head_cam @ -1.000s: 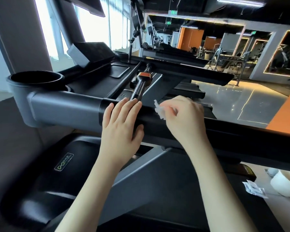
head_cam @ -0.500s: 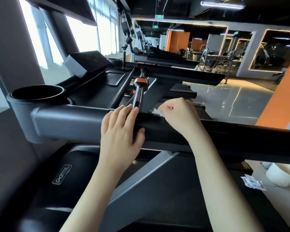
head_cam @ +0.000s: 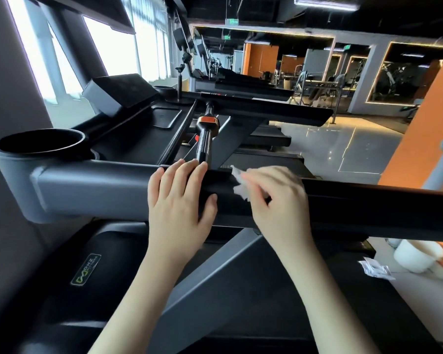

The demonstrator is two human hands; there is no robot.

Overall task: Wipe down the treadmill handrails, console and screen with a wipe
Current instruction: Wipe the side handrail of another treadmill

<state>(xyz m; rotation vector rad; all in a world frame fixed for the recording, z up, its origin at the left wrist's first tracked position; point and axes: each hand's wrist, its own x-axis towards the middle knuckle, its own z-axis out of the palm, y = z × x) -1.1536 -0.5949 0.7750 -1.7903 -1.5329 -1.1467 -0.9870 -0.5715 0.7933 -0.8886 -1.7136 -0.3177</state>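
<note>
Our left hand [head_cam: 179,203] rests on the handrail [head_cam: 368,203], fingers pressed together; beside it our right hand [head_cam: 281,200] pinches the wipe [head_cam: 239,186].

Right hand [head_cam: 279,203]: motion-blurred, finger outlines indistinct. Wipe [head_cam: 239,190]: largely covered by that hand, only a crumpled edge showing. Handrail [head_cam: 368,205]: cut off at the right edge. Screen [head_cam: 92,8], upper left: cropped by the top edge. Packets [head_cam: 375,269], lower right: print too small to read.

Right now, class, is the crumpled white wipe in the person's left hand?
No: the right hand holds the crumpled white wipe against the long black handrail, while the left hand rests flat beside it.
</note>
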